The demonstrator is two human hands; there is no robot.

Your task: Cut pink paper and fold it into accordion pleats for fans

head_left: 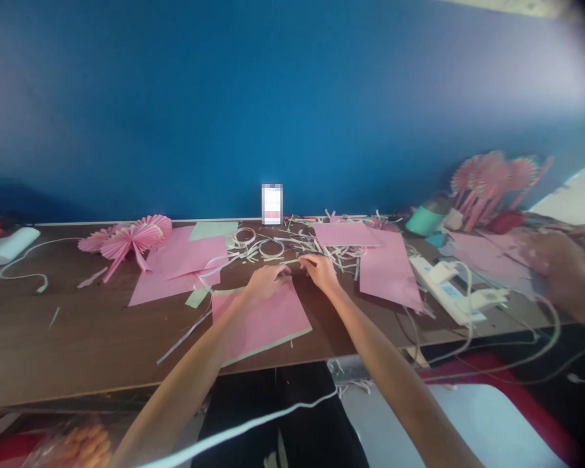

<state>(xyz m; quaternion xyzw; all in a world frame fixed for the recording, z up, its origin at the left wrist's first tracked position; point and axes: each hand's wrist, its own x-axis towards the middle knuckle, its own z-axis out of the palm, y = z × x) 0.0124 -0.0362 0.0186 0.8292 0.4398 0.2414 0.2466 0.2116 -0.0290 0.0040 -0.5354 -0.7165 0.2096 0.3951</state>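
A pink paper sheet point(268, 325) with pale strips along its near and far edges lies on the brown table in front of me. My left hand point(266, 283) rests over the sheet's far edge, its fingers bent together near the far right corner. Just right of it, my right hand point(320, 270) is held low over the table, thumb and fingers pinched. What either pinch holds is too small to make out. Beyond my hands lie a roll of tape point(272, 247), a second ring-shaped roll point(244, 236) and a heap of thin paper strips point(344, 257).
Pink sheets point(387, 270) lie to the right, more pink sheets point(185, 260) to the left. Folded pink paper fans point(136, 239) sit farther left. A power strip point(448, 292) with cables is at right, near another person's hand point(565, 273). A phone point(272, 205) leans against the blue wall.
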